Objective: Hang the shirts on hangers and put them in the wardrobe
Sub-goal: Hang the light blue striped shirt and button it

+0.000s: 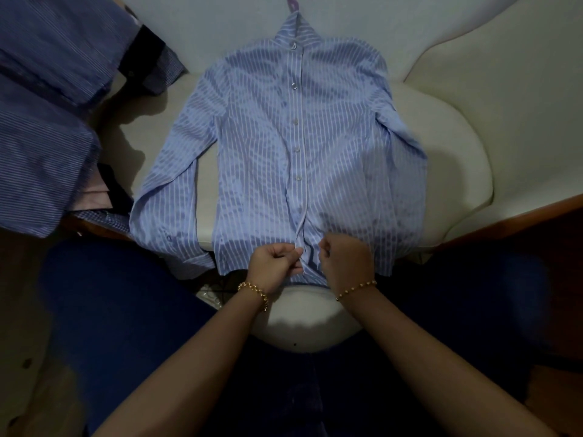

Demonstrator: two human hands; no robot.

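Note:
A light blue shirt with white stripes [268, 137] lies flat, front up, on a cream armchair seat [454, 146], its collar toward the chair back. The purple hook of a hanger [291, 2] sticks out above the collar. Most of the front buttons look fastened. At the bottom of the button strip, near the hem, my left hand [273, 263] pinches the left edge of the placket and my right hand [345, 260] pinches the fabric just right of it. Both sleeves lie along the shirt's sides.
Dark blue striped shirts [47, 115] are piled over the chair's left arm, with more dark and pinkish clothing [104, 190] beneath them. A wooden edge [520, 220] runs at the right. Dark blue fabric [126, 310] covers the foreground below my arms.

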